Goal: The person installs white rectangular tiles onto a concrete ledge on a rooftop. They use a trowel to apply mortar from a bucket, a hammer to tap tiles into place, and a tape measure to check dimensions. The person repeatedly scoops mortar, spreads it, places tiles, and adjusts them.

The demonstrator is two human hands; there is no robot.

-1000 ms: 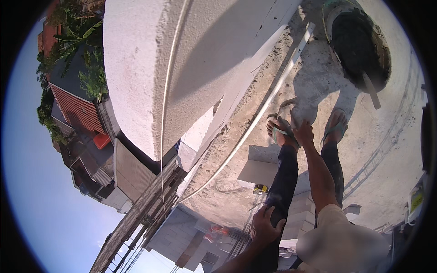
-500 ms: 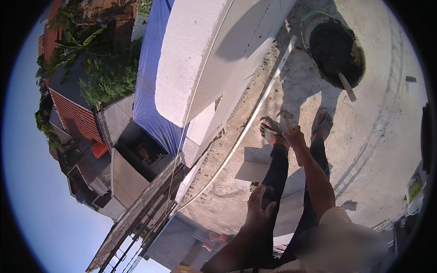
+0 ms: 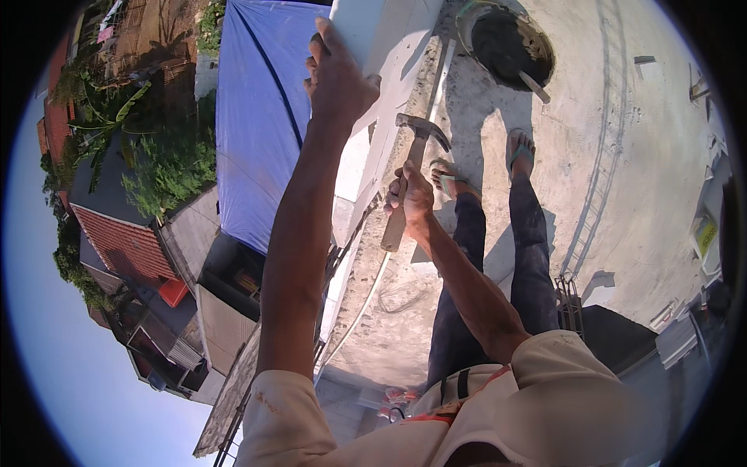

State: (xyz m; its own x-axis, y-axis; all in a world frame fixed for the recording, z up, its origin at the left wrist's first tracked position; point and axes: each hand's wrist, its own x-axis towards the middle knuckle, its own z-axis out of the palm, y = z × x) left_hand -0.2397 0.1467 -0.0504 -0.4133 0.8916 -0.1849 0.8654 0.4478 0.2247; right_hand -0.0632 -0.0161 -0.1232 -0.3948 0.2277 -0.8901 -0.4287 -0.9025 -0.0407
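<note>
My left hand (image 3: pixel 336 82) is at the end of my outstretched arm, on the edge of a white wall block (image 3: pixel 359 29). Its fingers lie on the far left side and the thumb on the right, so the hand straddles the block. A claw hammer (image 3: pixel 418 146) is in my right hand (image 3: pixel 413 194), which is closed round the wooden handle. The metal head points away from me, beside the lower white wall (image 3: pixel 354 159), and does not touch it. The handle's butt sticks out below my fist.
A round tub (image 3: pixel 551 58) of dark wet mix stands ahead, with a wooden handle (image 3: pixel 534 86) sticking out. A white pipe (image 3: pixel 443 78) lies along the wall's foot. Beyond the wall hang a blue tarp (image 3: pixel 253 117) and a drop toward tiled roofs (image 3: pixel 124 241). My sandalled feet stand on concrete.
My left hand has risen from beside my leg to the top of the wall block. The right hand has lifted the hammer up and left, toward the wall. The view has shifted.
</note>
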